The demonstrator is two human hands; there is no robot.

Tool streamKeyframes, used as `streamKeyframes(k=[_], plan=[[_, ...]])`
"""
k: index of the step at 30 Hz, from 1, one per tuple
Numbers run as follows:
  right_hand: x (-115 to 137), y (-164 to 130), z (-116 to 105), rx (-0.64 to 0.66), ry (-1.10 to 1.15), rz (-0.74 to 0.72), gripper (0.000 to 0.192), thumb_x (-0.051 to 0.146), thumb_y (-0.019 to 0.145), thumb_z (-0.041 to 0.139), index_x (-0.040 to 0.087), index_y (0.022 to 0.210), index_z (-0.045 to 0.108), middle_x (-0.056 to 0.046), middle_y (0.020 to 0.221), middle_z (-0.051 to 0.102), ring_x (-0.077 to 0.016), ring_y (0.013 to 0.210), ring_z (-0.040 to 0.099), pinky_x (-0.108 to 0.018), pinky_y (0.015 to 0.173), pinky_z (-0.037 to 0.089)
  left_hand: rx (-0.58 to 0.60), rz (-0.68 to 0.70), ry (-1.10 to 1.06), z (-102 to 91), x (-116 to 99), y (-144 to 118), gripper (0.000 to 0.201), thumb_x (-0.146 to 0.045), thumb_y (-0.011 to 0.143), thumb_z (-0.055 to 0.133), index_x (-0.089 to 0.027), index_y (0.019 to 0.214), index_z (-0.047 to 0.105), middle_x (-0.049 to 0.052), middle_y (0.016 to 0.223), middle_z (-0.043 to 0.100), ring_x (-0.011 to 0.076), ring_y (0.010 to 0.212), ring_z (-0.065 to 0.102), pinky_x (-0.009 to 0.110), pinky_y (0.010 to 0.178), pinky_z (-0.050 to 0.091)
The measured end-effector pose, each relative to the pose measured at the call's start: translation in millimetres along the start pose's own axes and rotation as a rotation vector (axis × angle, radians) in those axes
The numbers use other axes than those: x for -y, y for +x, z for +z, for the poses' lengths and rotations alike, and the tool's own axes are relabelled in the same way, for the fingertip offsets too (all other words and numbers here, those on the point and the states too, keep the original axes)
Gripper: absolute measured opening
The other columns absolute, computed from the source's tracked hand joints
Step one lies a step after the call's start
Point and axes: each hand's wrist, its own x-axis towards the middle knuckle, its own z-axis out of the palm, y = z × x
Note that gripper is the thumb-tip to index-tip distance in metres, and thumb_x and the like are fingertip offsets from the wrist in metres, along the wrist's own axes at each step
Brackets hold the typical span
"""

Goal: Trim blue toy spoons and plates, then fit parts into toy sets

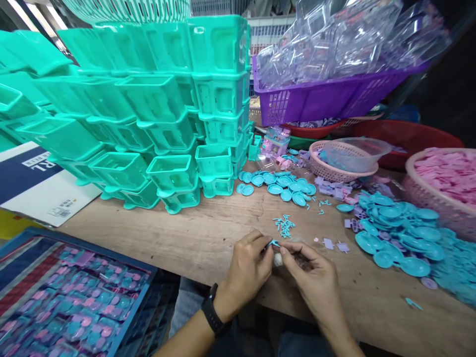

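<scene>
Over the wooden worktop [208,233], the left hand [247,267] and right hand [312,280] meet, fingers pinching a tiny blue part [274,243] between them. Loose blue bits [284,225] lie just beyond; teal bins [148,109] stand stacked behind, blue plates [394,233] heaped at right.

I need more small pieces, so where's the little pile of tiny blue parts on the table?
In the head view the little pile of tiny blue parts lies mid-table, just beyond the left hand and right hand, below the row of blue plates.
</scene>
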Motion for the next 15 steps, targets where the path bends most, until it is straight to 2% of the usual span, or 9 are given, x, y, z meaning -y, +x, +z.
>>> streamKeyframes(k=[8,11,15], plan=[[-3,-9,7,-0.113,-0.26,-0.131,0.022,0.041,0.085,0.067,0.024,0.077,0.077,-0.002,0.072,0.077,-0.0171,0.061,0.071,-0.023,0.061,0.055,0.021,0.138,0.263,5.8,-2,-3,0.019,-0.009,0.094,0.052,-0.015,0.084,0.066,0.006,0.078,0.066,0.0196,0.071,0.063,0.029,0.064,0.048],[-3,-9,11,-0.131,-0.261,-0.11,0.026,0.043,0.086,0.065,0.023,0.074,0.075,-0.003,0.067,0.075,-0.017,0.057,0.068,-0.023,0.056,0.053,0.01,0.204,0.337,9.0,-1,-4,0.021,-0.008,0.095,0.049,-0.016,0.082,0.064,0.006,0.075,0.065,0.0199,0.07,0.063,0.029,0.064,0.048],[0,-4,10,-0.089,-0.266,-0.063,0.026,0.043,0.082,0.064,0.023,0.07,0.075,-0.003,0.061,0.072,-0.017,0.05,0.064,-0.024,0.051,0.049,0.048,0.322,0.41,12.8,5,-1,0.024,-0.005,0.092,0.047,-0.016,0.078,0.063,0.007,0.073,0.064,0.0204,0.069,0.061,0.03,0.064,0.049]])
